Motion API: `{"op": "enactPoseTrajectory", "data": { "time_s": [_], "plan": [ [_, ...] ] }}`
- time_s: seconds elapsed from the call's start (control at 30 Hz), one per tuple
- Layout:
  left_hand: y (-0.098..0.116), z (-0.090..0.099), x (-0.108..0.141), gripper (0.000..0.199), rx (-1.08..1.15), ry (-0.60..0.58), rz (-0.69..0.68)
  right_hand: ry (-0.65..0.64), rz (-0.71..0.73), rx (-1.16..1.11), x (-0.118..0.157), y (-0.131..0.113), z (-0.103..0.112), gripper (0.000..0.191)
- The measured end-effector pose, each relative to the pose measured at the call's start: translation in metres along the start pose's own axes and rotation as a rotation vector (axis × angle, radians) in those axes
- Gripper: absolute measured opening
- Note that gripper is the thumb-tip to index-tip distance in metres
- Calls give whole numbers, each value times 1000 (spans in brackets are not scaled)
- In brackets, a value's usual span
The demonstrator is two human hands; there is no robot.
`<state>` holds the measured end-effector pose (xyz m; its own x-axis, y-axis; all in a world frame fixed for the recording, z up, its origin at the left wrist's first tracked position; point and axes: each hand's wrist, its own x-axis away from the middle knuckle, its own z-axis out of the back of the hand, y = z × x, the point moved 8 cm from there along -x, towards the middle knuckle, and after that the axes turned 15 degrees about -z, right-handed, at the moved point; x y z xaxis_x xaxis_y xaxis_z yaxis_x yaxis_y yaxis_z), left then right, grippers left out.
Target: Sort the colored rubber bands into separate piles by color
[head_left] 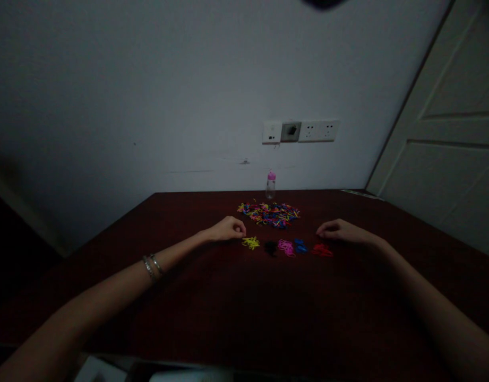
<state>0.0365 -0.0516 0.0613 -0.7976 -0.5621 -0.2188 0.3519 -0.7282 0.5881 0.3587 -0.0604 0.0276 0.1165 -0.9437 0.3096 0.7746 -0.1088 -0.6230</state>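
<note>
My left hand rests on the dark red table with its fingers curled in, just behind and left of a small pile of yellow rubber bands. Whatever the curled fingers hold, if anything, is hidden. On the other side my right hand lies behind the red rubber bands, its fingers loosely stretched and nothing visible in them. Between the hands, black bands, pink bands and blue bands form separate little piles in a row. Behind them spreads a larger heap of mixed-colour rubber bands.
A clear bottle with a pink top stands behind the mixed heap, close to the wall. Wall sockets sit above it. The table meets the wall at its far edge, and a white panelled door stands at the right.
</note>
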Motion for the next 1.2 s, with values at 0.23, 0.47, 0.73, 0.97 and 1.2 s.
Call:
{"op": "enactPoseTrajectory", "data": {
  "time_s": [0.23, 0.47, 0.73, 0.97, 1.2],
  "plan": [
    [-41, 26, -6, 24, -82, 186, 41, 80, 22, 22, -3, -2, 2, 37],
    [-95, 60, 3, 29, -191, 466, 196, 321, 242, 163, 7, -46, -14, 25],
    [-134, 81, 15, 27, -200, 764, 340, 461, 274, 369, -3, -80, -39, 24],
    [-150, 85, 22, 32, -44, 883, 361, 475, 182, 453, -15, -80, -39, 25],
    [-153, 82, 24, 35, 34, 888, 351, 504, 180, 487, -12, -87, -43, 25]
  ]
}}
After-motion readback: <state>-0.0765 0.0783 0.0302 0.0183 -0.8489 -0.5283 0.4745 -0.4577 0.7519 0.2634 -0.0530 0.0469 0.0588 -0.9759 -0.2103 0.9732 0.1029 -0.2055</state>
